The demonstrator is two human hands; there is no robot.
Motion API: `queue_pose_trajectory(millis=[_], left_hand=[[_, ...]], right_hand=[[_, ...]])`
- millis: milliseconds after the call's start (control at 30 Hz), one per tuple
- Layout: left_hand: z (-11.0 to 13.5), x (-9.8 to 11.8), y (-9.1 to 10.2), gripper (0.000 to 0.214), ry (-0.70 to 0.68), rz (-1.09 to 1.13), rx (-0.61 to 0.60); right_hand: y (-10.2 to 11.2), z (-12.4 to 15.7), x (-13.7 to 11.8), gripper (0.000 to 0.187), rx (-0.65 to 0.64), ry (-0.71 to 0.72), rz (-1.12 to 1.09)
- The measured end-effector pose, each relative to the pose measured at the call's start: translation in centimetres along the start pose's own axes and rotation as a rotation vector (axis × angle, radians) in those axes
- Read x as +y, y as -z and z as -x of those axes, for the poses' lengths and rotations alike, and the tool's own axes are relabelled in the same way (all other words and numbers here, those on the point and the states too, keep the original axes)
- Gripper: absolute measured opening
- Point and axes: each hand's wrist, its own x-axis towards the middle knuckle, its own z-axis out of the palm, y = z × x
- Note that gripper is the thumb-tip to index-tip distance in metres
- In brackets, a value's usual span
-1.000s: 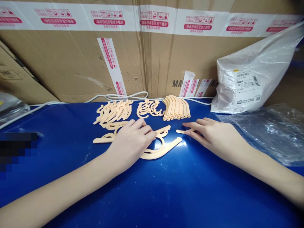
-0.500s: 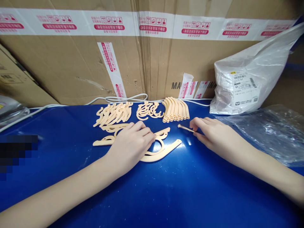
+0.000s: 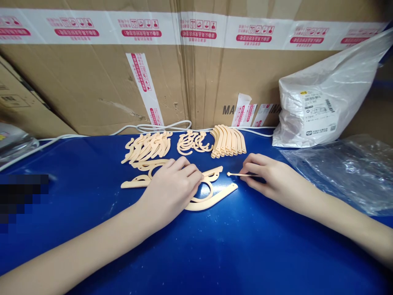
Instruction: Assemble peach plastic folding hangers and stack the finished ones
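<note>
My left hand (image 3: 173, 190) is closed, its fingers curled down over a beige plastic hanger (image 3: 211, 200) made of curved parts on the blue table. A long curved arm and a ring-shaped part stick out right of the fingers; the rest is covered by the hand. Another beige length (image 3: 132, 184) shows left of the hand. To the right, my right hand (image 3: 267, 174) pinches a thin beige plastic piece (image 3: 235, 174), seen edge-on with a small knob at its left tip. That tip is apart from the hanger.
Behind the hands lie a pile of wavy beige pieces (image 3: 147, 146), several hook-shaped pieces (image 3: 186, 142) and a stack of curved bars (image 3: 229, 141). A white cable (image 3: 123, 129) runs before the cardboard boxes (image 3: 92, 82). At right are a white parcel bag (image 3: 307, 114) and clear plastic wrap (image 3: 344, 168).
The thin piece in my right hand has turned from slanted to nearly level, and the fingers have shifted slightly. My left hand stays over the hanger, which has moved slightly right and down.
</note>
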Motion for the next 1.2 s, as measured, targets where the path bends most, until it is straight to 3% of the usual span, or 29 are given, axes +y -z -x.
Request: queue_pose_trajectory(millis=[100, 200, 333, 533, 700, 967, 1200], left_hand=[[-0.1, 1.1, 0.4, 0.018, 0.019, 0.015, 0.013], [-0.1, 2.8, 0.7, 0.023, 0.042, 0.165, 0.000], [-0.1, 4.3, 0.2, 0.031, -0.013, 0.327, -0.072], [-0.6, 4.0, -0.7, 0.028, 0.015, 0.450, -0.202], [-0.9, 4.0, -0.6, 0.022, 0.033, 0.462, -0.235], [-0.9, 4.1, -0.7, 0.020, 0.017, 0.495, -0.189], [-0.9, 3.5, -0.5, 0.018, 0.071, 0.633, -0.130]], right_hand=[[0.1, -0.1, -0.1, 0.015, 0.041, -0.054, -0.082], [0.0, 0.0, -0.2, 0.012, 0.025, -0.107, -0.156], [0.0, 0.3, -0.5, 0.020, -0.029, -0.135, -0.136], [0.5, 0.5, -1.0, 0.036, -0.053, -0.041, -0.105], [0.4, 0.6, -0.7, 0.038, -0.057, -0.077, -0.140], [0.2, 0.4, -0.6, 0.037, -0.096, -0.168, -0.154], [0.5, 0.5, -0.9, 0.036, -0.094, -0.136, -0.223]])
